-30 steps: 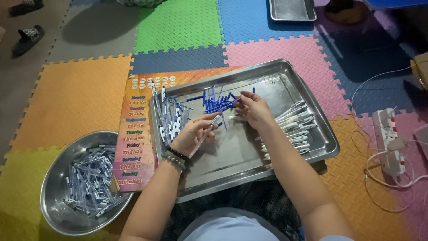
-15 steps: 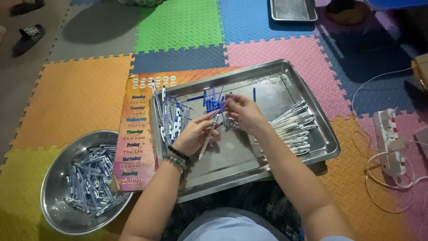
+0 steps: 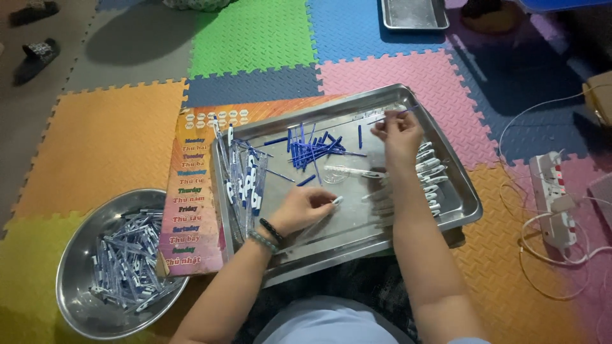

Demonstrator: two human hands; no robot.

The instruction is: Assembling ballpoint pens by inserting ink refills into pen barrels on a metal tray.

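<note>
Left hand (image 3: pixel 306 207) pinches a white pen barrel (image 3: pixel 331 202); right hand (image 3: pixel 398 130) grips a thin refill (image 3: pixel 389 115) above the steel tray (image 3: pixel 357 229). Risk: loose blue refills (image 3: pixel 315 150) scatter if elbowed

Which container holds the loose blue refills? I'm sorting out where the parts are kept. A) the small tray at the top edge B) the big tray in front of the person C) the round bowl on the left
B: the blue refills lie scattered on the big tray, between the left hand and right hand.
</note>
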